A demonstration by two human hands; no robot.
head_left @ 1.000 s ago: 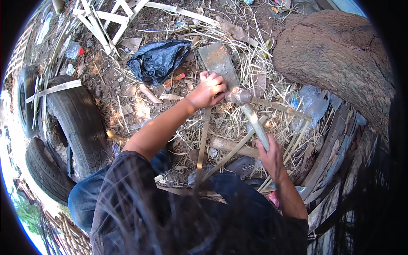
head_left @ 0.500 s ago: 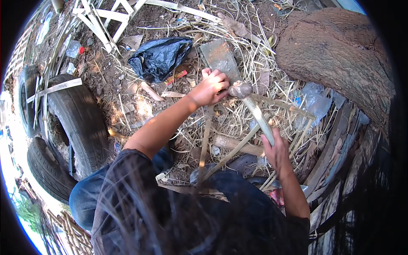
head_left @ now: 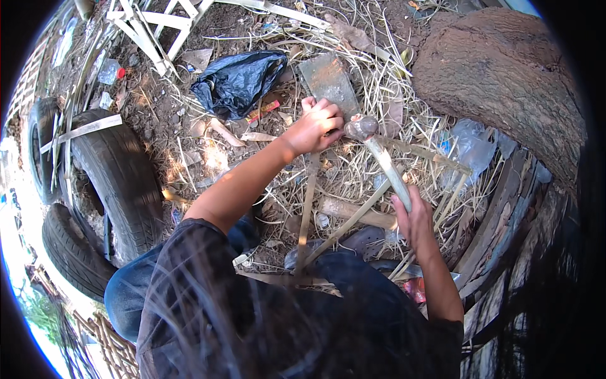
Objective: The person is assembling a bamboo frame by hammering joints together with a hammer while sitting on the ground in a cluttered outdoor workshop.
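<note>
My right hand [head_left: 416, 216] is wrapped round the pale wooden handle of a hammer [head_left: 390, 165]. The hammer's rounded, dirt-coloured head lies just right of my left fingers, over the near end of a flat grey slab [head_left: 328, 81]. Closed at that end of the slab, my left hand [head_left: 320, 124] grips thin bamboo strips [head_left: 307, 208] where they meet. One strip runs from under this hand toward my knees, and another slants off to the right. The exact joint, and any small piece pinched there, is hidden by my fingers.
Worn tyres [head_left: 120, 180] stand at the left, and a thick tree trunk [head_left: 499, 82] fills the upper right. A black plastic bag [head_left: 238, 82] lies beyond my left arm. Bamboo shavings [head_left: 391, 76] litter the soil. A bamboo-strip frame [head_left: 158, 31] lies at the far left.
The hammer and my right hand have shifted slightly right and toward me. My left hand keeps its grip by the slab, almost unmoved.
</note>
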